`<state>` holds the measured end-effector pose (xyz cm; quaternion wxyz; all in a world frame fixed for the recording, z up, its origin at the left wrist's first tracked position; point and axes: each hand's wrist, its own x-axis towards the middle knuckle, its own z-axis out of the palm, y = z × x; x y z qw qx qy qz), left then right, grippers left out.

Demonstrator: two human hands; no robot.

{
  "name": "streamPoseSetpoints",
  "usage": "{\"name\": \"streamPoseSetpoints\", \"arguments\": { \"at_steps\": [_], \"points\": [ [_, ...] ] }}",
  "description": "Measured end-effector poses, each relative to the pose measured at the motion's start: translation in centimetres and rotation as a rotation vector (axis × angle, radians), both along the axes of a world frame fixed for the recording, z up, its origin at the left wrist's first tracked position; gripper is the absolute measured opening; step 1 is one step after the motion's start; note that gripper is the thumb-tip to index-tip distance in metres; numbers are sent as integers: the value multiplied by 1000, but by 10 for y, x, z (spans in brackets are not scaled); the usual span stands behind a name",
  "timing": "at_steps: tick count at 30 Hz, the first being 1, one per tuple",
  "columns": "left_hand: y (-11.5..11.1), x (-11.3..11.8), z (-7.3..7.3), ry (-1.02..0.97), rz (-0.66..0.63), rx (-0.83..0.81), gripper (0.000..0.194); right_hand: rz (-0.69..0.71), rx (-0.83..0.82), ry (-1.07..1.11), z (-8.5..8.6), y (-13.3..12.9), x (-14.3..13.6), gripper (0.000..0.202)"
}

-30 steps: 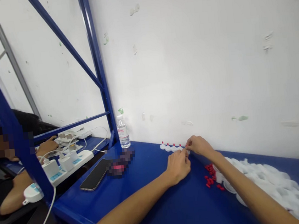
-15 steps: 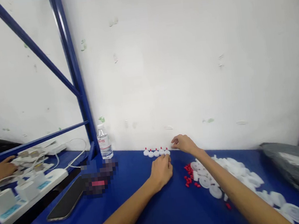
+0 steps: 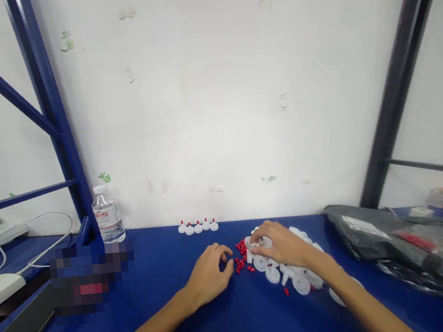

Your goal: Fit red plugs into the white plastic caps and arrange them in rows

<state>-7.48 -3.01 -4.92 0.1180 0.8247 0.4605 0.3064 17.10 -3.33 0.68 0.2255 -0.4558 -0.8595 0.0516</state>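
Note:
My left hand (image 3: 211, 274) hovers over the blue table just left of the small red tip caps (image 3: 241, 247). Its thumb and forefinger are curved and apart, with nothing between them. My right hand (image 3: 279, 244) is over the pile of white plastic spout caps (image 3: 272, 274). Its thumb and forefinger close around one white spout cap (image 3: 266, 242), partly hidden by the fingers. Along the back edge stands a short group of white spout caps with red tips (image 3: 198, 227), upright and apart from both hands.
A water bottle (image 3: 108, 216) stands at the back left by the blue metal frame (image 3: 59, 125). Left of me lie a phone (image 3: 20, 327) and a white power strip (image 3: 1, 292) with cables. A dark plastic bag (image 3: 404, 249) lies on the right.
The view has turned right. My left hand has left the row of red-tipped caps and moved beside the loose red ones. My right hand has come down from near the wall onto the white pile.

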Motion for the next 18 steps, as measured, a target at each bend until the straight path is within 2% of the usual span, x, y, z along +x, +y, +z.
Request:
{"name": "streamPoseSetpoints", "arguments": {
  "at_steps": [4,9,13,18],
  "points": [
    [-1,4,-4,20,-56,0,30,38,54,-68,-5,1,-6,36],
    [8,3,-6,16,-100,-36,30,51,75,-107,-15,3,-13,27],
    [10,3,-6,15,-106,-44,23,54,54,44,-11,0,-14,25],
    [8,5,-5,-10,-85,-38,16,-67,-8,310,-6,1,-8,30]
  ]
}}
